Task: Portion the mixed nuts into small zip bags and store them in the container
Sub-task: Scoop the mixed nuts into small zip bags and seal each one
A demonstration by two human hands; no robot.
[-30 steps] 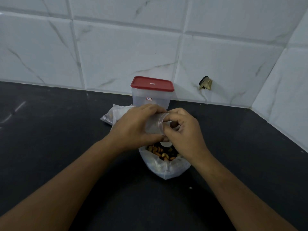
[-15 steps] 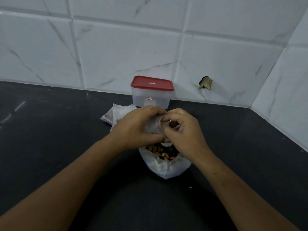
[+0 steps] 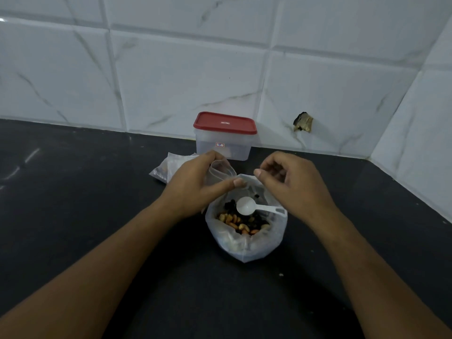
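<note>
Head view gave me a black counter [image 3: 73,216] that met the tiled back wall [image 3: 171,81] along its far edge. The left stretch was bare and offered the widest open room. Further right, a heap of small clear bags [image 3: 162,168] lay flat on the counter, partly hidden behind the left hand [image 3: 195,182].

That hand pinched a small zip bag [image 3: 221,171]. Its fingers were curled over the top and its thumb was stretched out to the right underneath. The bag was crumpled, and its mouth seemed to face up and to the right. It hung just above the rear rim of the big bag.

Behind the hands, the container [image 3: 223,148] stood upright close to the back wall with its red lid [image 3: 225,123] on.

At centre, the big bag of mixed nuts [image 3: 247,245] stood open on the counter, mouth upward. A white scoop [image 3: 247,205] lay on the nuts [image 3: 238,222] with its empty bowl facing up. Its long axis ran left to right, and the handle pointed at the bag's right rim.

The right hand [image 3: 293,184] hovered over that rim with its fingers loosely curled around nothing. I could not tell whether its thumb tip touched the plastic.

Past it I saw a broken patch [image 3: 303,122] in the back wall. The counter then ended at the side wall [image 3: 428,143], which left a narrower strip on that side. Bare counter also lay between the forearms.
</note>
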